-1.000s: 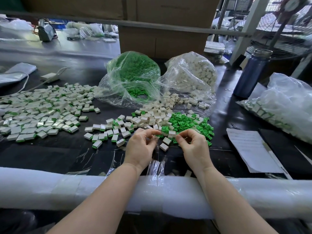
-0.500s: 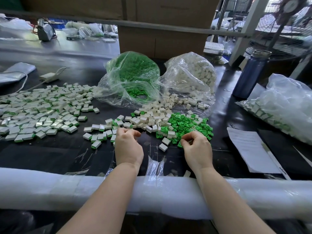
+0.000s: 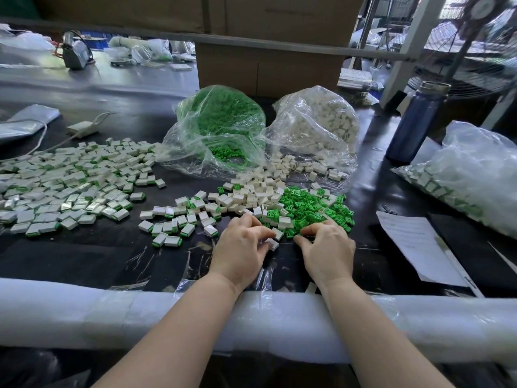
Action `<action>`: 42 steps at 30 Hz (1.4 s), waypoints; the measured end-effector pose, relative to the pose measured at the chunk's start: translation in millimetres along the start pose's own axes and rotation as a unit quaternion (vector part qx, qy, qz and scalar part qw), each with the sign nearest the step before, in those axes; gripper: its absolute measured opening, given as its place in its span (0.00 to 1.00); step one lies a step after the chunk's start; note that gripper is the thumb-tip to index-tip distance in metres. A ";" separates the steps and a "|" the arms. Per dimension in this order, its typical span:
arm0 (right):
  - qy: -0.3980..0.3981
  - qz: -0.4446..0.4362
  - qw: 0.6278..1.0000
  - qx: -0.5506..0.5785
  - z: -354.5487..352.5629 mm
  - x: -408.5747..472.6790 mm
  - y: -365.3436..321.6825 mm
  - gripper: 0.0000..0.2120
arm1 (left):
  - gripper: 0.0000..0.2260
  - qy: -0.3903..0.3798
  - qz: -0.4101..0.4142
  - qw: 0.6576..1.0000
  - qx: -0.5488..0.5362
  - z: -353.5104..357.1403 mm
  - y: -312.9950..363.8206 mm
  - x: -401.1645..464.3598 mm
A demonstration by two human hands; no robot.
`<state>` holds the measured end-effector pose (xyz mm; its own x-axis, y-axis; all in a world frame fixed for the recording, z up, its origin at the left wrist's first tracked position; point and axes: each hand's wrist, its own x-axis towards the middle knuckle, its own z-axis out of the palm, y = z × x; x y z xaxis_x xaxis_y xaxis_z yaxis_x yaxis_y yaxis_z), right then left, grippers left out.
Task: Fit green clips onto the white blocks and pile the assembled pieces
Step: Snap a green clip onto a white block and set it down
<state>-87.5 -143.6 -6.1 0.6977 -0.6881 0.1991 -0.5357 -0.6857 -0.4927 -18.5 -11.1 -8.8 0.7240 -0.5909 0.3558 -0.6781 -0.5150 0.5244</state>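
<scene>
My left hand (image 3: 240,247) pinches a white block (image 3: 273,244) lying on the black table, just in front of the loose green clips (image 3: 310,208). My right hand (image 3: 327,250) has its fingers curled at the near edge of that green pile and pinches a green clip there, mostly hidden by the fingertips. Loose white blocks (image 3: 260,191) lie behind the hands. Assembled pieces (image 3: 179,219) sit in a small group to the left of my left hand. A large spread of assembled pieces (image 3: 64,186) covers the far left.
An open bag of green clips (image 3: 221,127) and a bag of white blocks (image 3: 316,127) stand behind the piles. At the right lie a bag of assembled pieces (image 3: 470,177), a blue bottle (image 3: 414,121) and a paper sheet (image 3: 414,245). A white foam pad (image 3: 167,317) wraps the near table edge.
My left hand moved left to the small group of assembled pieces, then came back right onto a white block. My right hand stayed at the green pile.
</scene>
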 end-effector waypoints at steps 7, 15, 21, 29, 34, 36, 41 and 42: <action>0.048 -0.075 0.988 0.123 0.9 -2.5 -0.6 0.08 | 0.09 -0.039 -0.003 0.999 -0.016 2.3 -1.0 1.0; -0.017 -0.075 0.955 0.287 -1.0 -4.0 -3.0 0.03 | 0.06 -0.045 -0.037 0.988 -0.143 0.5 1.0 -0.5; -0.077 -0.075 0.921 0.374 -2.7 -4.1 -4.9 0.11 | 0.08 -0.046 -0.103 0.947 -0.300 -3.0 -5.4 2.6; -0.108 -0.106 0.912 0.381 -4.5 -6.0 -6.1 0.11 | 0.05 -0.065 -0.102 0.933 -0.339 -3.0 -5.4 3.6; -0.113 -0.107 0.912 0.378 -4.6 -6.1 -6.5 0.09 | 0.06 -0.066 -0.102 0.931 -0.344 -4.1 -4.9 3.3; -0.121 -0.107 0.911 0.381 -5.0 -6.2 -6.7 0.08 | 0.06 -0.066 -0.103 0.933 -0.340 -4.3 -4.7 3.0; -0.141 -0.099 0.901 0.397 -4.2 -6.0 -6.8 0.08 | 0.08 -0.059 -0.103 0.939 -0.324 -4.7 -5.3 3.3; -0.143 -0.097 0.900 0.401 -4.3 -5.8 -6.7 0.08 | 0.09 -0.059 -0.103 0.939 -0.323 -4.7 -5.2 3.2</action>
<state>-90.0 -136.1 -0.3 0.8961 -0.4066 0.1777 0.0446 -0.3160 -0.9477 -12.0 -7.4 -6.7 0.7866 -0.6043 0.1268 -0.2784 -0.1638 0.9464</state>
